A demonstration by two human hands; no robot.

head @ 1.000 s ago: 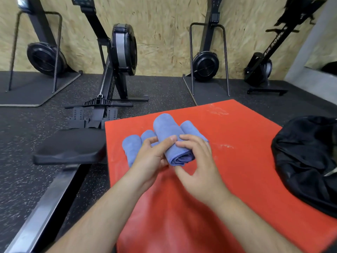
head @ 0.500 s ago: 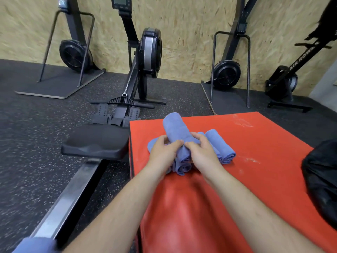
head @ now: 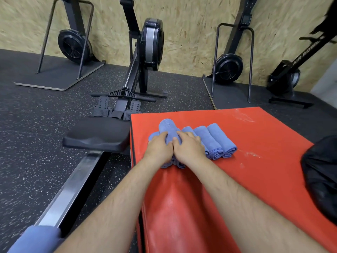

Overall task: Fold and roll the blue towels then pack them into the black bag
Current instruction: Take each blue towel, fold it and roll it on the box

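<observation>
A: Towels [head: 215, 143], where are they lying?

B: They are lying rolled up, side by side, on the red padded block [head: 264, 136], close to its far left corner. One more, the top roll [head: 168, 129], is sitting over the others at the left end of the row.

A: And what are the hands doing?

B: The left hand [head: 159, 148] is gripping the top roll from its left side, with the fingers curling onto it. The right hand [head: 189, 147] is gripping the same roll from the right, and its fingers are also covering a lower roll beside it. The two thumbs are touching each other.

A: Is the black bag [head: 322, 179] lying near?

B: It is lying at the right edge of the block, well apart from the rolls. Another blue towel [head: 36, 240] is resting on the rail of the rowing machine [head: 96, 132], at the lower left.
</observation>
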